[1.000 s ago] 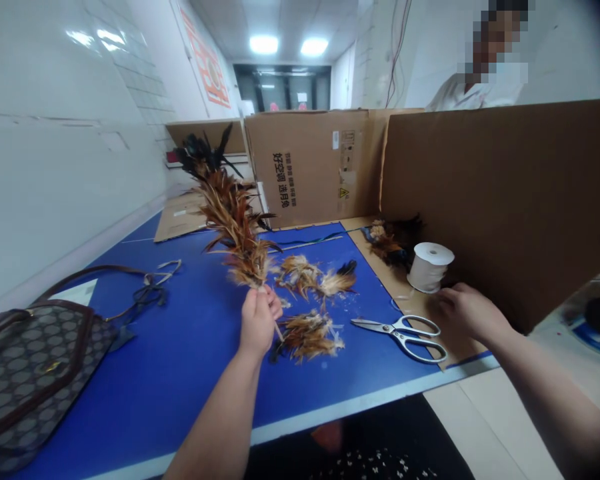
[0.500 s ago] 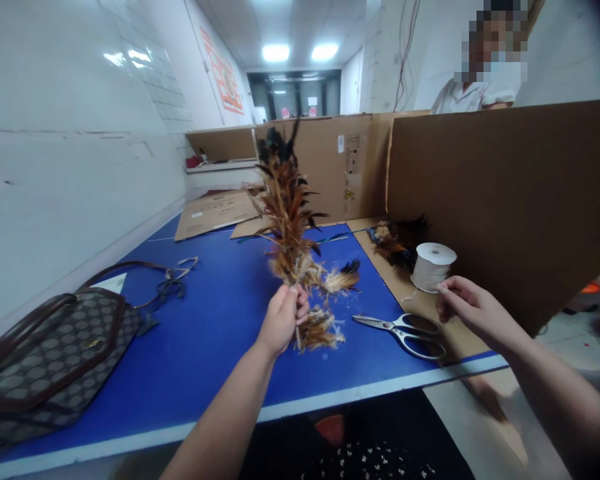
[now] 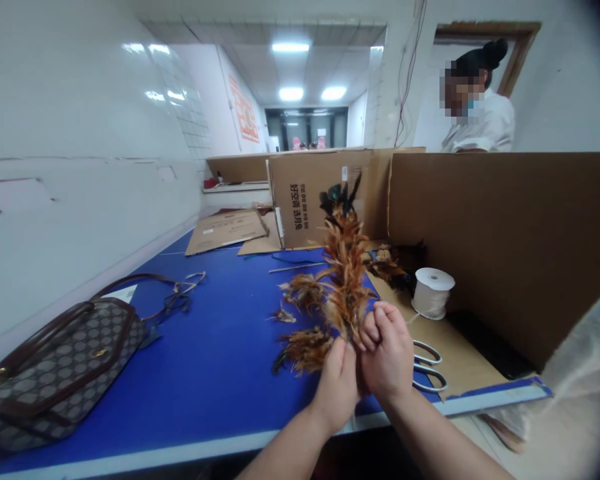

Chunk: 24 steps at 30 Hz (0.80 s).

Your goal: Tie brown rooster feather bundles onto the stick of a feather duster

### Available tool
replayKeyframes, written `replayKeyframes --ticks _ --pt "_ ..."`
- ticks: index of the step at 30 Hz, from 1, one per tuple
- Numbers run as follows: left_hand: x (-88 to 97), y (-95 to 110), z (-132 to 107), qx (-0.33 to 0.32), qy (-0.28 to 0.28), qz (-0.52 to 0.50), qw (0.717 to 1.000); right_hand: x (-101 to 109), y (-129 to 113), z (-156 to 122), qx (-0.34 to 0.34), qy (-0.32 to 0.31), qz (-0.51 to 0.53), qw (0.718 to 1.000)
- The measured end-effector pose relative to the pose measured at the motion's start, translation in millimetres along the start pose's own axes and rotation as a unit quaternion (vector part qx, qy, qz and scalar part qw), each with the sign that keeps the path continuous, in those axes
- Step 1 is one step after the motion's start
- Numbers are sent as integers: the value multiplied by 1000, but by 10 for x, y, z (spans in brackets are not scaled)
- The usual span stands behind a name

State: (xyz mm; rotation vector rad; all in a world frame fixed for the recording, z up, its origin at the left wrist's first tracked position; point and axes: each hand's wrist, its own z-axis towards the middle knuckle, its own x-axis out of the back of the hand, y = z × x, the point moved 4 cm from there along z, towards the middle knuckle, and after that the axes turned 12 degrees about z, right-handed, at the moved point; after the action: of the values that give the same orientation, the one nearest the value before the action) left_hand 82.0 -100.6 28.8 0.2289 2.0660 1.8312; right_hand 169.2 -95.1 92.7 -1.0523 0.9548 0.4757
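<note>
A feather duster (image 3: pixel 347 267) with brown feathers and a dark tip stands upright before me. My left hand (image 3: pixel 336 383) is closed round its lower end. Right beside it, my right hand (image 3: pixel 387 347) is a closed fist against the duster's base; what lies in its fingers is hidden. Loose brown feathers lie to the left in an upper bunch (image 3: pixel 303 291) and a lower bunch (image 3: pixel 305 350). Behind my right hand, the handles of the scissors (image 3: pixel 430 380) show; their blades are covered. A white spool (image 3: pixel 433 293) of ribbon or string stands on cardboard at the right.
A patterned handbag (image 3: pixel 75 367) rests on the blue table (image 3: pixel 220 373) at the left. Tall cardboard panels (image 3: pixel 490 220) wall the back and right. More dark feathers (image 3: pixel 390 263) and a black flat object (image 3: pixel 485 343) lie by the right panel. A person (image 3: pixel 485 120) stands behind it.
My right hand has come from beside the spool to the duster's base, next to my left hand. The duster has shifted right in view, and the camera has tilted up.
</note>
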Motion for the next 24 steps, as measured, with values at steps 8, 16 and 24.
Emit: replayKeyframes --ticks 8,16,24 --pt "233 3 -86 9 20 -29 999 153 -87 118 5 11 -19 1000" --pt "717 124 -101 -42 106 -11 993 313 -182 194 8 17 -60 998" --pt "1384 235 -144 -58 201 55 976 428 -288 254 -19 26 -68 997"
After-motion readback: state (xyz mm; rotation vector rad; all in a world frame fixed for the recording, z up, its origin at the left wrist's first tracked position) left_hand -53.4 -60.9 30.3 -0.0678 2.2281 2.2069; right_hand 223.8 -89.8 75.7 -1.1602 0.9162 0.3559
